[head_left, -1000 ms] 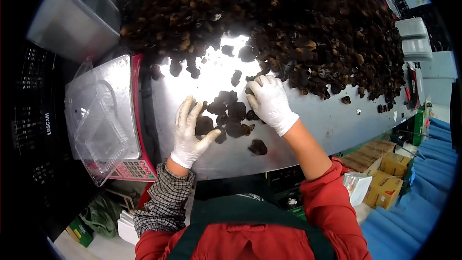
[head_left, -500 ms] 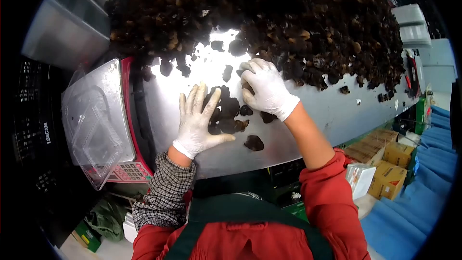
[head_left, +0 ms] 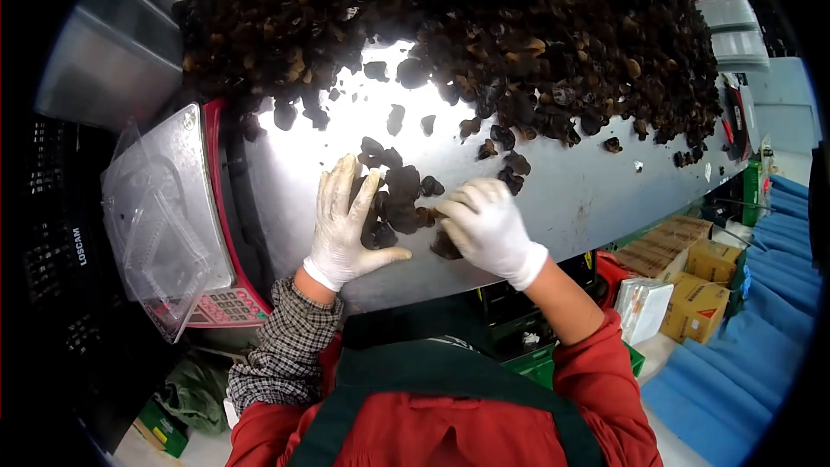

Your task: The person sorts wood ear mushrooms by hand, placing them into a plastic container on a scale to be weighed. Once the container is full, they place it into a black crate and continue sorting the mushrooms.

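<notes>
- At the far left there is a black crate [head_left: 62, 233], and above it in the view a grey bin [head_left: 108, 43].
- Next comes a scale [head_left: 203, 207] with a red edge; a clear plastic container [head_left: 151, 233] lies on it.
- The left hand [head_left: 341, 229], in a white glove, is palm down; its fingers are spread, with the thumb wide apart. It is at the left side of a small group of dark, mushroom-like pieces [head_left: 404, 183].
- This group lies on the metal table [head_left: 562, 199], between the two hands. Behind it, a large heap [head_left: 450, 17] of similar pieces spreads across the table.
- The right hand [head_left: 493, 229], also gloved, has its fingers bent and close together, beside a single dark piece [head_left: 445, 246]; one cannot tell whether they hold something.
- Some loose pieces [head_left: 516, 164] lie between this hand and the heap.
- Farther right are cardboard boxes [head_left: 694, 304], stacked white trays [head_left: 731, 30] and a blue sheet [head_left: 752, 329].
</notes>
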Motion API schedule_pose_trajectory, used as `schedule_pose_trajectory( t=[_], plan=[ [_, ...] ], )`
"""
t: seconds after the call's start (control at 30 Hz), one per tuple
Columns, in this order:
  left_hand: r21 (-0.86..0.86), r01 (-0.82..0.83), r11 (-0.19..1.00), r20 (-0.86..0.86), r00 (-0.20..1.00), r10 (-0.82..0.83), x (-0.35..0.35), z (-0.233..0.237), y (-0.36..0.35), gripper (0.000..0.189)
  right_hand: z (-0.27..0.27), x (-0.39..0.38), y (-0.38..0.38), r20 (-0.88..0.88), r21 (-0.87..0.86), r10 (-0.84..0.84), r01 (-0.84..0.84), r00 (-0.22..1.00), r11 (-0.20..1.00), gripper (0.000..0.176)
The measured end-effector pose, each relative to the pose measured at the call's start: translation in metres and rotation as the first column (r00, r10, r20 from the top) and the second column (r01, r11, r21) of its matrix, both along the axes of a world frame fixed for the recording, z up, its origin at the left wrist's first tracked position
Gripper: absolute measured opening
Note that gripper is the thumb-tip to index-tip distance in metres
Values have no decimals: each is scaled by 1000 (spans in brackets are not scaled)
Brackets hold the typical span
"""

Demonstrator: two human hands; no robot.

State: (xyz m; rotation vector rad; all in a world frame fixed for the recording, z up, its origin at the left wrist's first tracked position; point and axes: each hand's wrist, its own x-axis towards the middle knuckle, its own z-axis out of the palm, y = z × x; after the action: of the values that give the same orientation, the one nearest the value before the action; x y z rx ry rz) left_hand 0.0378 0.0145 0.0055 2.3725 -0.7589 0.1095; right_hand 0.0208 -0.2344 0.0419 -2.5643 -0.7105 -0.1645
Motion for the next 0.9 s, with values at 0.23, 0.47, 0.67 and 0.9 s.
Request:
schedule_pose_trajectory(
  t=[0.23, 0.47, 0.67, 0.9],
  plan=[
    [-3, -39, 999, -34, 999, 38, -7, 0, 6, 121, 23, -3, -18, -47, 86, -113, 117, 992, 989, 10],
    [37, -29, 999, -59, 998, 31, -5, -2, 6, 126, 63, -141, -166, -318, -514, -650, 451, 690, 730, 31],
    [143, 67, 987, -50, 997, -61, 13, 7, -16, 127, 28, -50, -96, -147, -54, -416, 413, 897, 909, 66],
    [-34, 186, 982, 13, 982, -186, -1, 8, -27, 121, -22, -29, -43, -67, 135, -136, 144, 988, 980, 78]
  ],
)
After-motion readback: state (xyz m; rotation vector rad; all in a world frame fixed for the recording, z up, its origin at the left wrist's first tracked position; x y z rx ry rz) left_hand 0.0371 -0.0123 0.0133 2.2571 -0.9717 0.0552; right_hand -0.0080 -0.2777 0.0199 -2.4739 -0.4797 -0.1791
